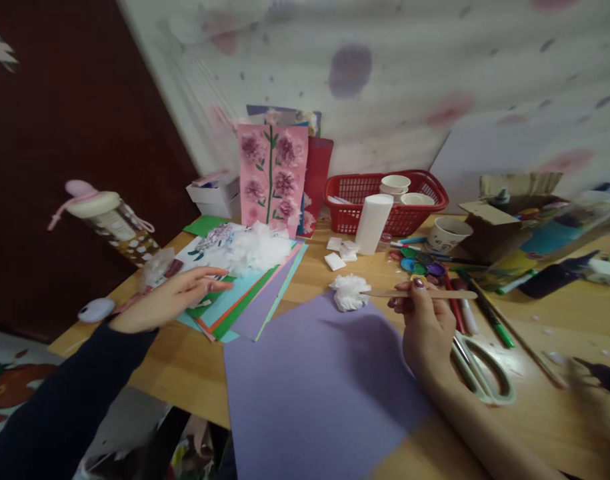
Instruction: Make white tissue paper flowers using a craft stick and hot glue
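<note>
My right hand [429, 327] pinches a flat wooden craft stick [449, 294] held level. A crumpled white paper puff [351, 292] is at the stick's left end, above the far edge of a purple sheet [305, 373]; whether it is fixed to the stick I cannot tell. My left hand [185, 297], in a dark sleeve, is open with its fingers stretched over a stack of coloured paper [249, 307]. On that stack, just beyond the fingertips, lies a heap of white tissue [259, 247].
A pink flower picture [273, 175] stands at the back beside a red basket [345, 217]. A white bottle [373, 223], paint pots [419, 263], a paper cup [449, 233], markers and scissors [485, 373] lie right. A bottle [115, 223] stands left. A blurred hand [592, 407] shows lower right.
</note>
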### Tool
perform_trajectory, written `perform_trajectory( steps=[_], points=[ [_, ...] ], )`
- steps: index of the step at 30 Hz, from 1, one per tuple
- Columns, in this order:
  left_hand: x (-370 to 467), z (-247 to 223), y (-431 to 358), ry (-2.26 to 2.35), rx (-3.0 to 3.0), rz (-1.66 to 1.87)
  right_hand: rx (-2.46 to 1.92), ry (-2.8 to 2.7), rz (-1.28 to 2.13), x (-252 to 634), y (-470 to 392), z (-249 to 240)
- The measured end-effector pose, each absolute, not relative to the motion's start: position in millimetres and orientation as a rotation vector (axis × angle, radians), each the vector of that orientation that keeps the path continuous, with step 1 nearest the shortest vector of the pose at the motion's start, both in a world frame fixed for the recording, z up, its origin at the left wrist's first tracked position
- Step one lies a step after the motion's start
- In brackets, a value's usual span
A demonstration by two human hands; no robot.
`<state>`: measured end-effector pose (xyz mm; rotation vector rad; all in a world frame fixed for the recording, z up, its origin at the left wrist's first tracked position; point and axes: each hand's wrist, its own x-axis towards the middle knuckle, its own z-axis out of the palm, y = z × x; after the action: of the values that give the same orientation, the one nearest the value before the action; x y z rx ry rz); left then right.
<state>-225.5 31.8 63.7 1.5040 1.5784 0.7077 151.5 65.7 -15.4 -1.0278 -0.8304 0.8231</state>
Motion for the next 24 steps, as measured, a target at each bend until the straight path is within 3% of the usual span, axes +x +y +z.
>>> perform_trajectory(
  steps=[4, 9, 13, 18, 24],
  points=[
    [-228.9, 63.0, 28.3, 1.519, 1.475, 0.696, -1.032, -0.832, 0.841, 150.9, 66.0, -14.7],
    [-216.5, 61.7, 38.0, 2.133, 1.594, 0.891, -1.055, -0.874, 0.842, 151.6, 65.4, -13.4],
    [-218.3, 61.4, 52.0, 1.756, 1.656, 1.064, -1.041, -0.872, 0.826, 152.0, 65.0, -12.7],
    [-216.7, 49.6, 63.3, 1.327, 1.108, 1.345, -1.059, -0.912, 0.820, 152.8, 64.7, -14.7],
    [-203.9, 50.0, 62.8, 1.245, 0.944, 1.228, -1.082, -0.977, 0.821, 154.3, 65.0, -19.0]
  ],
)
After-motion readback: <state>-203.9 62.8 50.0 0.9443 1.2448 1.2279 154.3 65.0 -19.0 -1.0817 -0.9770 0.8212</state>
